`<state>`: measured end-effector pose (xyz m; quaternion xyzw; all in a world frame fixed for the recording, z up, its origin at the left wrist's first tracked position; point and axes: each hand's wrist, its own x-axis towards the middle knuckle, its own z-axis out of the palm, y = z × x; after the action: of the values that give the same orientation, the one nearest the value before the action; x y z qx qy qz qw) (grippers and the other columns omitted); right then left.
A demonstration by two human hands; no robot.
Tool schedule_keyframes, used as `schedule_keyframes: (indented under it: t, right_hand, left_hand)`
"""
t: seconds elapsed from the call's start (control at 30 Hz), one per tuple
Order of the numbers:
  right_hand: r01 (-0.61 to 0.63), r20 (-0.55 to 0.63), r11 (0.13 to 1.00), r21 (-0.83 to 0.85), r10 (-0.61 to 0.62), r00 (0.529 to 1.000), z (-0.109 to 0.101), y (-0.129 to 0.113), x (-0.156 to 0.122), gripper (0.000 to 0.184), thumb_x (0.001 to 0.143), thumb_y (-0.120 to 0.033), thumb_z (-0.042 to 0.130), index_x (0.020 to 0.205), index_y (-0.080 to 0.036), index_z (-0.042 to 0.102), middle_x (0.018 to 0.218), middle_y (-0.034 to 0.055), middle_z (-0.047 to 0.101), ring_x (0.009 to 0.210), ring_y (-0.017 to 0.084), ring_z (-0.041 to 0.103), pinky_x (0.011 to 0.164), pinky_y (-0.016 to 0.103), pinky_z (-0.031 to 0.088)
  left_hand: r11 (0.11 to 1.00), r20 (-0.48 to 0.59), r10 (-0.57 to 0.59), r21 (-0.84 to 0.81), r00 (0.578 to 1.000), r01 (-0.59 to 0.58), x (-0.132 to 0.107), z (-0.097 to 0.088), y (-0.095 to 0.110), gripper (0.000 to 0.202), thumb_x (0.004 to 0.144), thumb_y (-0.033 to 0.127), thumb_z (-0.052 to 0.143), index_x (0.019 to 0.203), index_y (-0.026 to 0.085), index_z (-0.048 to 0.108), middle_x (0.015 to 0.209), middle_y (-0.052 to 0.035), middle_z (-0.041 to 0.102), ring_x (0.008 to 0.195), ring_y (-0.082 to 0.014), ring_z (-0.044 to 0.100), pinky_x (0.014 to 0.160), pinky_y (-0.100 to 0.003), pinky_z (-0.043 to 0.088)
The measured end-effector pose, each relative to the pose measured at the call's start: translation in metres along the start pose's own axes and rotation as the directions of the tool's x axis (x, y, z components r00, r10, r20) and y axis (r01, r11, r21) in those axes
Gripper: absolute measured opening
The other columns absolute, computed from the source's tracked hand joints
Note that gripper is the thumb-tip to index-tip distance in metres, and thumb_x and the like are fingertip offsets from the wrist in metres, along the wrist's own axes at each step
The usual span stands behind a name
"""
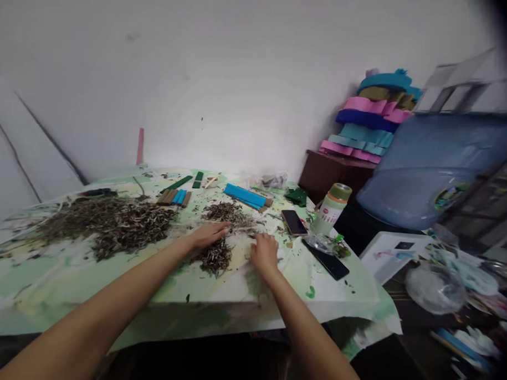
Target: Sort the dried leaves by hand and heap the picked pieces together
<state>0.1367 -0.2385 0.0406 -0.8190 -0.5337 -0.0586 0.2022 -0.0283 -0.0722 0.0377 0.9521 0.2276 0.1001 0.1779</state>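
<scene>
My left hand (208, 235) lies flat with fingers stretched out, at the small pile of dried leaves (216, 256) near the table's middle. Just beyond it is another small pile of dried leaves (223, 212), with finer bits scattered to its right. My right hand (264, 253) rests to the right of both piles, its fingers curled and close together near a dark scrap. Whatever those fingers may hold is hidden. A much larger heap of dried leaves and stems (130, 227) spreads over the left of the table.
A patterned cloth (257, 289) covers the table. Blue paper strips (245, 196), brown and blue rolls (173, 197) and green strips (176, 184) lie behind. On the right are phones (294, 222), (328, 259), a bottle (331, 209), stacked crepe paper (363, 119) and a large water jug (427, 167).
</scene>
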Motion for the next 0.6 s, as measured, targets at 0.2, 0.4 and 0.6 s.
schedule_keyframes:
  t: [0.2, 0.4, 0.6]
  right_hand:
    - [-0.031, 0.009, 0.999, -0.03, 0.032, 0.999, 0.007, 0.036, 0.033, 0.03, 0.083, -0.018, 0.049, 0.11, -0.017, 0.061, 0.105, 0.0121, 0.062, 0.104, 0.026, 0.05, 0.085, 0.033, 0.032]
    - [0.191, 0.062, 0.98, -0.061, -0.187, 0.98, 0.022, 0.035, 0.046, 0.024, 0.085, -0.028, 0.05, 0.103, -0.021, 0.064, 0.102, 0.0089, 0.063, 0.103, 0.024, 0.05, 0.084, 0.032, 0.032]
    - [0.469, 0.113, 0.877, -0.107, -0.458, 0.882, 0.028, 0.036, 0.069, 0.017, 0.082, -0.017, 0.05, 0.083, -0.015, 0.067, 0.093, 0.0117, 0.064, 0.099, 0.024, 0.05, 0.085, 0.034, 0.03]
  left_hand:
    - [0.997, 0.082, 0.071, -0.037, 0.994, -0.068, -0.006, 0.005, 0.017, 0.071, 0.088, 0.064, 0.021, 0.135, 0.014, 0.04, 0.137, -0.0106, 0.047, 0.123, -0.0233, 0.045, 0.104, -0.031, 0.032]
    - [0.982, 0.141, 0.184, 0.011, 0.973, -0.187, -0.041, 0.004, 0.035, 0.071, 0.085, 0.065, 0.033, 0.138, 0.017, 0.034, 0.135, -0.0141, 0.045, 0.121, -0.0291, 0.044, 0.102, -0.037, 0.032]
    - [0.961, -0.004, 0.192, 0.204, 0.981, -0.187, -0.064, 0.024, 0.06, 0.063, 0.072, 0.064, 0.056, 0.122, 0.025, 0.051, 0.125, -0.012, 0.049, 0.111, -0.0328, 0.048, 0.094, -0.041, 0.036]
